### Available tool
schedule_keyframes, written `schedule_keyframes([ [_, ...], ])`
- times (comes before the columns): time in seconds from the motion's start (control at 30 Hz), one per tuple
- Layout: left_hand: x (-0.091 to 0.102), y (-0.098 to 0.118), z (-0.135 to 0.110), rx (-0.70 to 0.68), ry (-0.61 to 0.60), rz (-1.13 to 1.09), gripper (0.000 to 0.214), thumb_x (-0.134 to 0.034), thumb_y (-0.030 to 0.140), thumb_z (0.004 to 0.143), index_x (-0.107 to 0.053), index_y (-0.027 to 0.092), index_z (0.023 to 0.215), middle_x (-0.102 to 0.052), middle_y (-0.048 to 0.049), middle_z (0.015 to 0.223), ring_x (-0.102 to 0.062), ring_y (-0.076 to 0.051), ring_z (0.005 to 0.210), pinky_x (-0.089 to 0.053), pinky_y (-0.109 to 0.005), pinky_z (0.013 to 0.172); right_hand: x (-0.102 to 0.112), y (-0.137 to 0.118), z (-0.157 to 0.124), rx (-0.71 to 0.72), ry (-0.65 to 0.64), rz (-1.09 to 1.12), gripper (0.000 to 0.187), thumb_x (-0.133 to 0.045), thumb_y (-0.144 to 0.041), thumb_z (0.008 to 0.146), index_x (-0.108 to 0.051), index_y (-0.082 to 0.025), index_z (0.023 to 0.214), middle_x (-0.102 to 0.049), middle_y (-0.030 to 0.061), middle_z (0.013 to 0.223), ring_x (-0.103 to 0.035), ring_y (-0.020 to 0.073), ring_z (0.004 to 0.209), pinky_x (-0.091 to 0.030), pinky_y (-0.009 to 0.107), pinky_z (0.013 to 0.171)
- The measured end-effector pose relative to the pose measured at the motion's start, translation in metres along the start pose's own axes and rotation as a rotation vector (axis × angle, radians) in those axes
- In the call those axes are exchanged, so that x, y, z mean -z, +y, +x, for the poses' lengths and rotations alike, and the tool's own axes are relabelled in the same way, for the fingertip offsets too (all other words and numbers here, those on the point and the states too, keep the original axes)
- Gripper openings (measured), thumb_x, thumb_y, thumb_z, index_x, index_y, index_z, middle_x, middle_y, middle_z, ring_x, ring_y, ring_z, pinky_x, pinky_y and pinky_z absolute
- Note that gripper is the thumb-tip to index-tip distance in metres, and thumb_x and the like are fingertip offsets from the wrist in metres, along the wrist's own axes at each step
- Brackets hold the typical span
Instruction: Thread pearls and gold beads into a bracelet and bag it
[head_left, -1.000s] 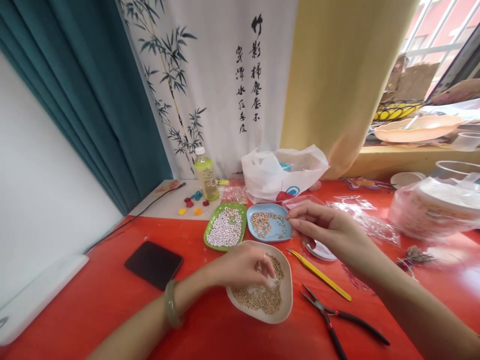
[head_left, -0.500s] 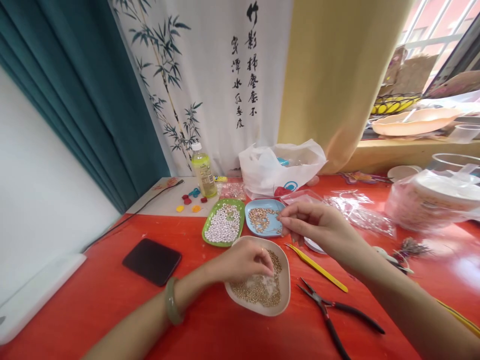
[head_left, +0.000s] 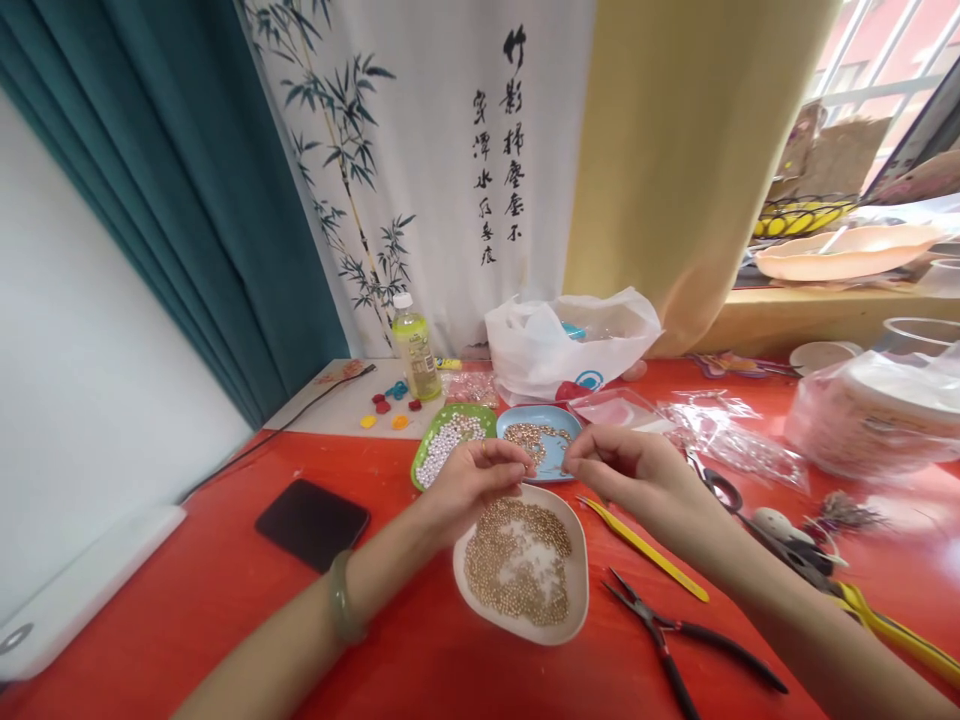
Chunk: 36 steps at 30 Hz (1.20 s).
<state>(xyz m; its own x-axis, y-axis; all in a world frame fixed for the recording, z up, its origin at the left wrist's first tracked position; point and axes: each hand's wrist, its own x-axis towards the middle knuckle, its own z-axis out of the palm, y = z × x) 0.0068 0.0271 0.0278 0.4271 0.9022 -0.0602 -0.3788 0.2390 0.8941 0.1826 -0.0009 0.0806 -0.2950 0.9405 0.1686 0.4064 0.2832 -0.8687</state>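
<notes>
My left hand is held over the far edge of a cream dish of small gold beads. Its thumb and fingertips are pinched; whatever they grip is too small to make out. Facing it, my right hand is pinched at the near right edge of a blue tray, and what it holds is also unclear. A small gap separates the two sets of fingertips. Larger gold beads lie in the blue tray. A green tray of white pearl beads is partly hidden behind my left hand.
Yellow tweezers and black-handled pliers lie right of the dish. A black phone rests at left. Behind stand a bottle and a white plastic bag. Scissors and clear bags lie at right.
My left hand has risen out of the bead dish, moving away from me toward my right hand. The right hand stays pinched near the blue tray. The view has shifted slightly.
</notes>
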Motion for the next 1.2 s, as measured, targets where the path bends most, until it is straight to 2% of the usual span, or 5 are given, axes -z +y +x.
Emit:
schedule_keyframes([
  [0.23,0.0016,0.0059,-0.0015,-0.045,-0.004,-0.125,0.016,-0.071,0.016,0.061,-0.060,0.012,0.072,-0.058,0.0000,0.069,-0.053,-0.005,0.061,-0.042,-0.016,0.058,-0.0042,-0.0043,-0.0069,0.069,-0.034,-0.188,0.015,-0.042,-0.014,0.069,-0.045,-0.020,0.055,-0.042,-0.0037,0.049,-0.036,0.0102,0.048,-0.026,0.024,0.044],
  [0.5,0.0036,0.0082,0.0020,-0.080,0.013,-0.200,0.016,-0.072,0.012,0.058,-0.060,0.012,0.069,-0.058,0.0011,0.065,-0.054,-0.006,0.055,-0.044,-0.018,0.055,-0.0059,-0.0059,-0.0097,0.055,-0.147,-0.031,0.014,-0.041,-0.015,0.070,-0.045,-0.020,0.057,-0.041,-0.0034,0.052,-0.036,0.0107,0.051,-0.027,0.024,0.045],
  [1.2,0.0078,0.0041,0.0024,-0.079,0.020,-0.215,0.012,-0.070,0.009,0.061,-0.063,0.012,0.070,-0.062,0.0002,0.066,-0.059,-0.006,0.061,-0.047,-0.015,0.058,-0.0086,-0.0040,-0.0091,0.044,-0.179,-0.019,0.013,-0.041,-0.015,0.070,-0.045,-0.019,0.058,-0.041,-0.0039,0.052,-0.036,0.0103,0.051,-0.028,0.023,0.046],
])
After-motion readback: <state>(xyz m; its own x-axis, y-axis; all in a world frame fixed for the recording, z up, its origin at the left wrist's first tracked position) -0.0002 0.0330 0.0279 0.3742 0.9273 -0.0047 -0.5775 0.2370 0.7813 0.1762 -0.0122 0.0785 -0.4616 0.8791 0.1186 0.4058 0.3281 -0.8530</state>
